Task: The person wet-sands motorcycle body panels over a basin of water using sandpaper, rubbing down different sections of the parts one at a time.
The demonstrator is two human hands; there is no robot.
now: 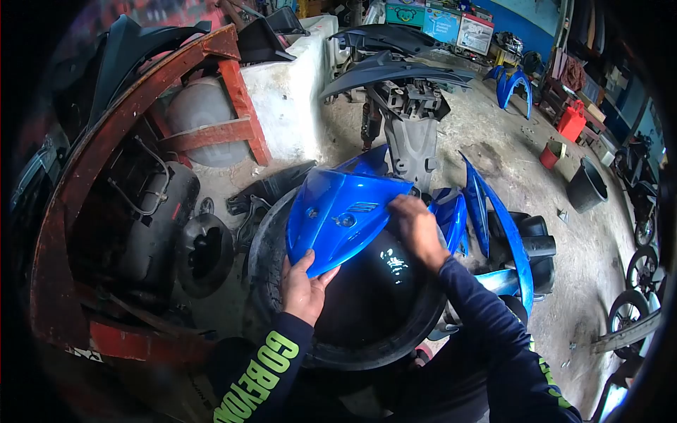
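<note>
- The left side is bounded by a red frame (211,134), with a tank (162,218) lying within its edge.
- The panel's pointed near end is clasped by the left hand (303,289), thumb on top.
- The blue panel (335,215) is held tilted over the tub, its left edge seen close to the rim.
- Below, the hands are ringed by the tub (377,358), its dark inside exposed towards the near rim.
- The panel's right corner is met by the right hand (417,229), set apart from the left; whether it is gripped cannot be told.
- Beyond the right rim, a blue strip (520,257) is stood.
- The widest stretch of floor (539,187) is seen between strip and bucket (587,187).
</note>
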